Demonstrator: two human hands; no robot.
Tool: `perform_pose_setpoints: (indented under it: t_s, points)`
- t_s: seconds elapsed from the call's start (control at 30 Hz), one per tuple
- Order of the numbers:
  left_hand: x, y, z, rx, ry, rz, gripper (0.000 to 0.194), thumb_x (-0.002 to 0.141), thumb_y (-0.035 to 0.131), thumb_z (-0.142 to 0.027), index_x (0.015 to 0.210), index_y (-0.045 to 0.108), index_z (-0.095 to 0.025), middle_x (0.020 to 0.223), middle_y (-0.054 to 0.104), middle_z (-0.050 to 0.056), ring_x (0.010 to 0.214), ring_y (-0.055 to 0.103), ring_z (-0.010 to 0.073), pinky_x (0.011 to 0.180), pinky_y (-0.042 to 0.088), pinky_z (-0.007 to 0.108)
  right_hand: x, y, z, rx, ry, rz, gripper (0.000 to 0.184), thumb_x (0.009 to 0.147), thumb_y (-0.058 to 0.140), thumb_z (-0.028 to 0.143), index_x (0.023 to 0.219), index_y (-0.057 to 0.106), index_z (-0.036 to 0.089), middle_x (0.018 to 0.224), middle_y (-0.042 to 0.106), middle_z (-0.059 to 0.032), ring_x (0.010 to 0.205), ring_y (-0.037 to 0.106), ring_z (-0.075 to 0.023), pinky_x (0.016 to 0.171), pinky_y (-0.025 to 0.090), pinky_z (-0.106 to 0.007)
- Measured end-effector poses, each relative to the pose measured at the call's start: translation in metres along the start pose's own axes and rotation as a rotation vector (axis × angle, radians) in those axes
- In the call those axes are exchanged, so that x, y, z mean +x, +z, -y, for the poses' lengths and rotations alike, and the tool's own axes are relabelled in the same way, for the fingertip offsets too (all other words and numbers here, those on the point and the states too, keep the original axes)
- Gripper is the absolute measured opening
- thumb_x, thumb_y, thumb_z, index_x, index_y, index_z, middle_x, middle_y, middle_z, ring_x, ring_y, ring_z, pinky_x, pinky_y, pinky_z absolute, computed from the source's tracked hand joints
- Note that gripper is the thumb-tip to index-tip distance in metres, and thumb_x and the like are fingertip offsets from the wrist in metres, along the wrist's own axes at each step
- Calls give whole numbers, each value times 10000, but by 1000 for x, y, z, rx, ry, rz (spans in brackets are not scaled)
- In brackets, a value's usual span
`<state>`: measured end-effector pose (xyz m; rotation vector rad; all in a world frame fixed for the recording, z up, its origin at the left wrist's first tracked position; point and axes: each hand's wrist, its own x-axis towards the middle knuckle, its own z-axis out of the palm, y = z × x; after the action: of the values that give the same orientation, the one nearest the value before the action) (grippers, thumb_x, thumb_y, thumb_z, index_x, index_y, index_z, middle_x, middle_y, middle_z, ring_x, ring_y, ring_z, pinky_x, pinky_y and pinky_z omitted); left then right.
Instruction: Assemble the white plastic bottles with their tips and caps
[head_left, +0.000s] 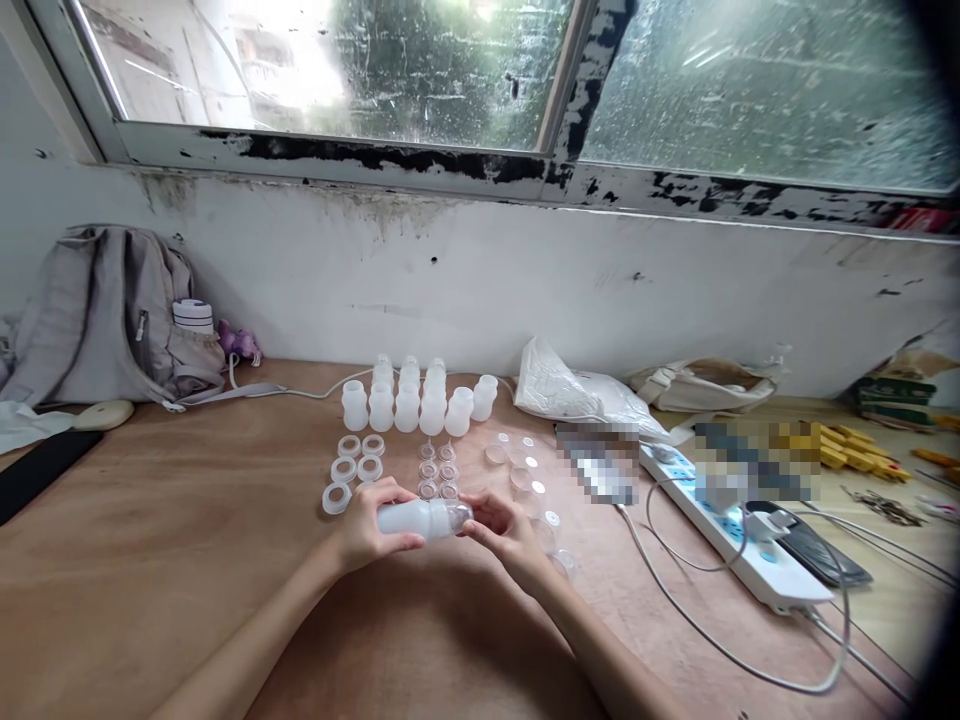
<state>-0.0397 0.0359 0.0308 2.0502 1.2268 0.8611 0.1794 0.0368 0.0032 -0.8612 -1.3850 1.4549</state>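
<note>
A baby bottle with a translucent white body lies sideways between my hands over the table. My left hand is wrapped round its body near the base. At the other end, the fingers of my right hand pinch the clear cap. Just beyond my hands lie clear nipples in two columns. White collar rings lie to their left. On the right are clear caps and small white discs. Several white bottle bodies stand upright at the back.
A grey backpack sits at the back left, near a black flat object. White plastic bags lie by the wall. On the right, a power strip trails looping cables; yellow pieces lie beyond it.
</note>
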Motion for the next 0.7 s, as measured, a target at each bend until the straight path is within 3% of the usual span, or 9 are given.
perform_pose_setpoints:
  t_s: [0.2,0.37,0.47,0.6,0.7]
  points:
    - [-4,7,-1,79,120,-105,404,606,667,-398,928,590,-168,791,557,34,710,537,167,642,427,275,-1,6,5,-49,-63,-42,318,693,640,306,976,560,185,801,613,-41,715,582,-165,681,488,-332]
    - [-10,26,4,125,250,-316,453,687,604,-372,1066,470,-164,956,534,87,881,529,206,765,440,327,-9,20,27,-182,-173,-142,329,753,568,306,1078,545,259,1048,546,-55,927,536,-195,796,469,-334]
    - [-10,34,10,173,332,-281,461,711,583,-376,1096,425,-178,996,524,91,962,505,218,813,434,336,-10,28,32,-205,-181,-182,260,755,563,308,1009,592,261,1028,559,-49,943,534,-202,803,469,-329]
    - [-8,35,12,167,327,-285,502,707,593,-382,1128,395,-196,1026,504,86,968,502,207,826,438,334,-7,33,34,-219,-173,-239,313,744,579,312,1050,566,246,1011,590,-56,917,551,-206,791,476,-343]
    - [-8,33,11,71,277,-460,524,732,559,-363,1173,339,-184,1143,418,124,981,493,209,810,447,346,3,28,51,-277,-194,-266,326,733,591,325,1041,566,219,920,619,-62,819,579,-198,703,496,-325]
